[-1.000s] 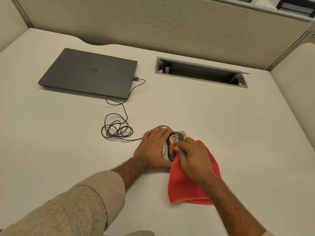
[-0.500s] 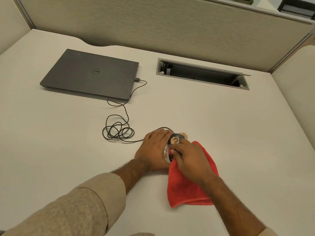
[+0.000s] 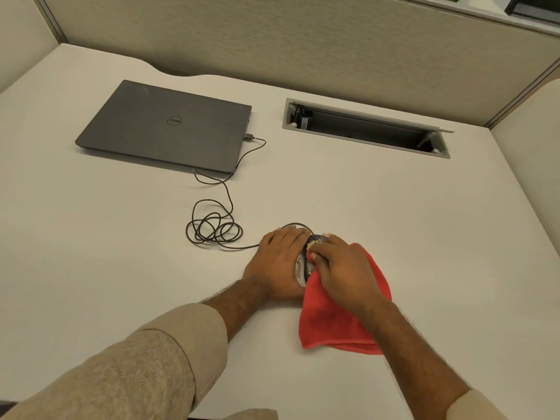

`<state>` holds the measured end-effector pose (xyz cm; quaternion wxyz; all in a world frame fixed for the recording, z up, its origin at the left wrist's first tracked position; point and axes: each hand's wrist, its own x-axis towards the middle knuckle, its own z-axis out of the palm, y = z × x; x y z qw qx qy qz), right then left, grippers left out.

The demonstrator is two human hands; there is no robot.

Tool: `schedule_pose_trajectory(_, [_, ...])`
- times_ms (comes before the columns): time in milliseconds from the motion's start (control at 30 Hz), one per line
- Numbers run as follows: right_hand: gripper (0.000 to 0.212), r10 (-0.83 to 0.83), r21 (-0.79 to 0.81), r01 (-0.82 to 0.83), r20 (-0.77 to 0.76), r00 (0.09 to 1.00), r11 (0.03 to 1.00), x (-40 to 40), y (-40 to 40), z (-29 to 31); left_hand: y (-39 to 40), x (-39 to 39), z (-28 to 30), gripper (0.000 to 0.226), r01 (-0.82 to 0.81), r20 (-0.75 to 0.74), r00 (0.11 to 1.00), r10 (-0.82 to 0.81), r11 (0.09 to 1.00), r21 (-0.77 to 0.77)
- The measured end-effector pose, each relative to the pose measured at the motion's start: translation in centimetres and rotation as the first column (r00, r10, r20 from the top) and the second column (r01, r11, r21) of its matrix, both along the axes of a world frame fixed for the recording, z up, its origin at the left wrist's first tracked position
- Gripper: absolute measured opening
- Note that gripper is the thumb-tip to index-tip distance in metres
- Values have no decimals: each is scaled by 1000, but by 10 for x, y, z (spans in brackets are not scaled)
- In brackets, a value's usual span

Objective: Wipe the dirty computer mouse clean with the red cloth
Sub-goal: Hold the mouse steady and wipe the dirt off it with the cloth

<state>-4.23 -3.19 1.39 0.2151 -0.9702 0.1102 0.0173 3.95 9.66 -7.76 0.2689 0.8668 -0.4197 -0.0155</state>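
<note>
The dirty computer mouse (image 3: 306,262) lies on the white desk (image 3: 394,207), dark with tan smears, and shows only as a narrow strip between my hands. My left hand (image 3: 277,262) lies along its left side with the fingers stretched forward, holding it steady. My right hand (image 3: 339,271) grips the red cloth (image 3: 333,322) and presses a bunched part of it onto the mouse's top right. The rest of the cloth trails back under my right wrist onto the desk.
The mouse cable (image 3: 215,228) lies in a loose tangle left of my hands and runs up to a shut grey laptop (image 3: 166,125) at the back left. An open cable tray (image 3: 363,128) is set into the desk at the back right. Partition walls (image 3: 303,40) ring the desk.
My right hand with the cloth has slid forward over the mouse, so less of the dirty top shows. My left hand has kept its place.
</note>
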Motion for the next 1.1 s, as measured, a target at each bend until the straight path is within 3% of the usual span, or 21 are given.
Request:
schedule_pose_trajectory(167, [20,16,39,-17,33,999,999,-1,-4,2,0,-1,0,84,-3,20,1000,3,1000,-14])
schedule_pose_trajectory(333, [17,-14,95,7,75,997,995,-10,-15,0,2,0,1,113,24,-2,1000,-24,1000,20])
schedule_pose_trajectory(533, [26,-171,207,142,129,977,968,-24,-39,-3,1,-1,4,119,-4,-10,1000,5,1000,30])
schedule_pose_trajectory(733, [20,36,207,-42,33,999,977,-25,-24,-3,1,-2,4,115,-6,-9,1000,6,999,35])
schedule_pose_trajectory(900, [17,-137,137,125,85,987,983,-18,-29,0,2,-2,6,117,-6,-11,1000,7,999,40])
schedule_pose_trajectory(1100, [18,7,130,-13,43,999,991,-19,-11,-1,2,-2,6,114,3,-21,1000,-2,999,39])
